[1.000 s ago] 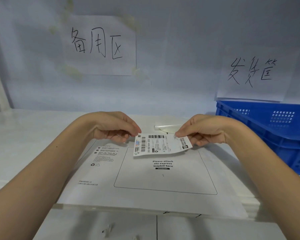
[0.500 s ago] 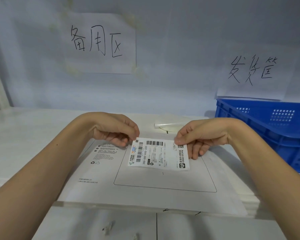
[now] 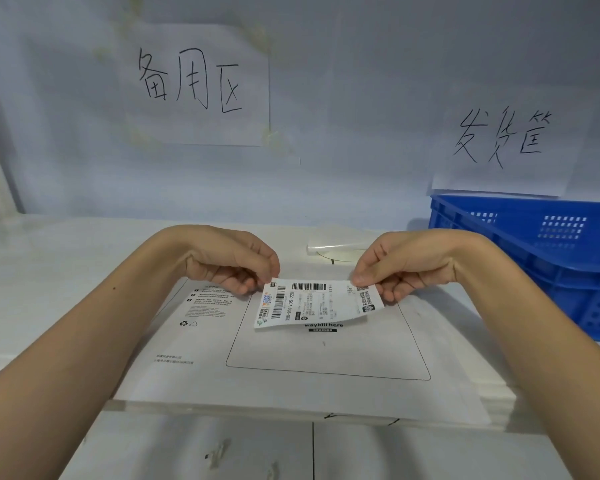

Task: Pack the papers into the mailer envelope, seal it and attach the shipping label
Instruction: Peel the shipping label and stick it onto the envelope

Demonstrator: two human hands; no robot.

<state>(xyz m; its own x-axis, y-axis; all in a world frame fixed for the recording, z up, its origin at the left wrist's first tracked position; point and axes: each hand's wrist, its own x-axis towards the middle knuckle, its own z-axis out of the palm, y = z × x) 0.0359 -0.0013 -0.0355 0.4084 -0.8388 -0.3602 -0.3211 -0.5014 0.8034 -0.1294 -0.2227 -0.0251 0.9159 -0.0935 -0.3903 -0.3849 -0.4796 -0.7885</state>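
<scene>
Head view: both hands (left hand (image 3: 234, 261), right hand (image 3: 404, 263)) pinch shipping label (image 3: 317, 304) corners, aligning it over mailer envelope (image 3: 291, 379) waybill box.

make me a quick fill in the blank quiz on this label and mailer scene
1. The white barcoded shipping label is held by ____ hands.
2. The label hangs over the white mailer envelope, partly covering the printed rectangle marked "____ here".
3. The plastic crate at the right is ____.

Missing words: both; waybill; blue
</scene>
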